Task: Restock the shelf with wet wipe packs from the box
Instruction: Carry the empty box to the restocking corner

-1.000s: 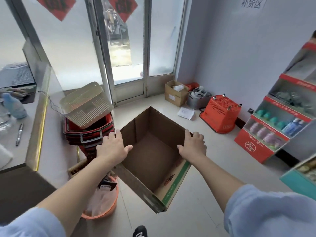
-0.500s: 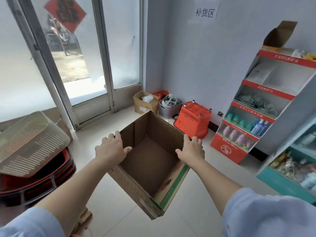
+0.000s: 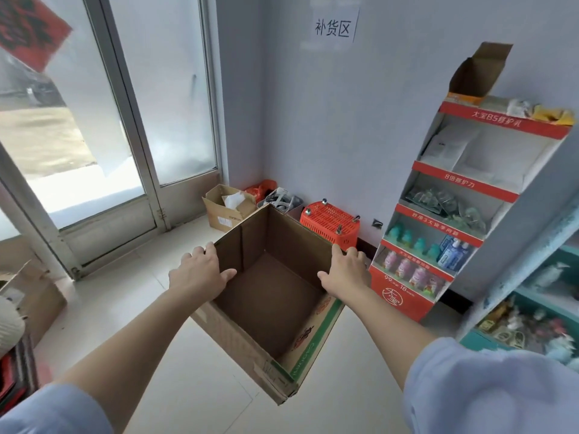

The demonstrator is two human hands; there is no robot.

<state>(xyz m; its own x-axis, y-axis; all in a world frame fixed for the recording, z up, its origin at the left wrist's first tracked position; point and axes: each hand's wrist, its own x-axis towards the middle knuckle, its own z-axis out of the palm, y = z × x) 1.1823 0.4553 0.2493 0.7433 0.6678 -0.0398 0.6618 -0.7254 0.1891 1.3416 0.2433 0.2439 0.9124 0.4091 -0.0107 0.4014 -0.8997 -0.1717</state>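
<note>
Left hand (image 3: pixel 200 270): clamped on the left rim of the box (image 3: pixel 238 339), thumb hooked inside, fingers over the outer wall.
Right hand (image 3: pixel 346 270): same story on the right rim, thumb inside, gripping firmly.
Box: carried between both hands, off the floor, tipped so its open top faces the person.
Inside the box: bare brown cardboard right down to the bottom; I can't spot a single wet wipe pack in there.
Just changed: the person has swung round! A second ago the box hung over stacked baskets by the glass door; now it points into the corner, with the grip on it unchanged.
Shelf (image 3: pixel 463 185): the red-trimmed stand is now full in view, just right of the box and close behind the right hand. Flat white packs (image 3: pixel 445 148) lie on an upper tier; whether they are the wipes, I can't tell.
Corner: a red basket (image 3: pixel 329 220) and a small open carton (image 3: pixel 225 211) sit on the floor beyond the box.
What it means: looks to me like the stocking is finished or nearly so, and this empty box is heading for the corner to be put down.
</note>
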